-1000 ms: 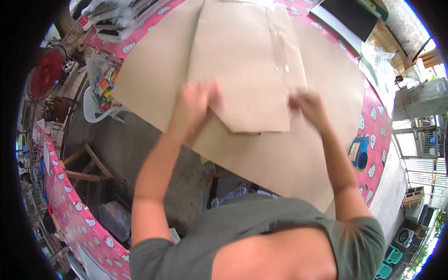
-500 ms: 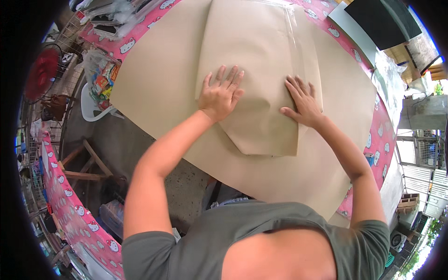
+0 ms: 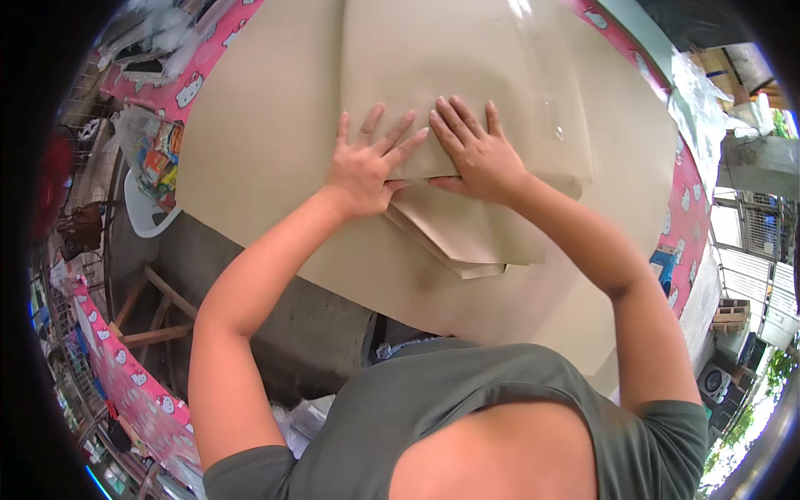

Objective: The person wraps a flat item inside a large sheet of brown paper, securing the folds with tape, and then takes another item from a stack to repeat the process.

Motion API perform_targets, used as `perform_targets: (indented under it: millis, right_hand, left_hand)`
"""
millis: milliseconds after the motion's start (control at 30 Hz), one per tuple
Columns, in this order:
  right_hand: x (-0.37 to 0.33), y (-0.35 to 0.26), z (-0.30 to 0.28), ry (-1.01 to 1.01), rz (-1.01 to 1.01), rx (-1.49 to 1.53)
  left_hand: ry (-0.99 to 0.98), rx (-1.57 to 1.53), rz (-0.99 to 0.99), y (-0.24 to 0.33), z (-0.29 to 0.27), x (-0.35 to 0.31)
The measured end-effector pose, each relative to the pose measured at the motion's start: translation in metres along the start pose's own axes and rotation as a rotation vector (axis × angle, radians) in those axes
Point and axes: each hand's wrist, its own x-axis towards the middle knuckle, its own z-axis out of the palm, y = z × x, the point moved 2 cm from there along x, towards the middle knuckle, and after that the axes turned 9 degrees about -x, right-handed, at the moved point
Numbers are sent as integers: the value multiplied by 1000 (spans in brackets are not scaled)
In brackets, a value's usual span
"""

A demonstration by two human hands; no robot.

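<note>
A large brown paper sheet (image 3: 267,150) covers the table. On it lies a folded brown paper piece (image 3: 425,50), with clear tape (image 3: 552,121) along its right part. A crosswise edge runs beneath my hands, and an angled lower flap (image 3: 479,229) sticks out toward me from under it. My left hand (image 3: 362,175) presses flat at the left of this edge, fingers spread. Close beside it my right hand (image 3: 483,162) also lies flat, fingers stretched out and slightly apart. The two thumbs nearly meet at the edge, and neither hand grips anything.
A pink patterned table cover (image 3: 685,200) shows around the sheet. At the left a white plastic chair (image 3: 142,208) stands beside a clear bag of colourful packets (image 3: 158,158). Wooden legs (image 3: 162,312) stand on the floor. A blue item (image 3: 663,265) lies at the right edge.
My right hand has slid left, close to my left hand. A crosswise edge now shows on the folded paper under the hands, with the lower flap emerging below it.
</note>
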Motion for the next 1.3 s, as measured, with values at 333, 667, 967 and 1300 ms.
perform_targets:
  millis: [333,667,967,1300]
  right_hand:
    - [-53,35,-2,-46,223,-7]
    - [-124,108,10,-19,377,77]
    - [-142,126,21,112,410,180]
    - [-147,127,22,66,584,347]
  left_hand:
    - [-331,96,-248,30,-14,29]
    - [-220,109,-97,78,20,92]
    - [-142,150,-41,79,26,81]
    - [-25,68,-54,79,27,82]
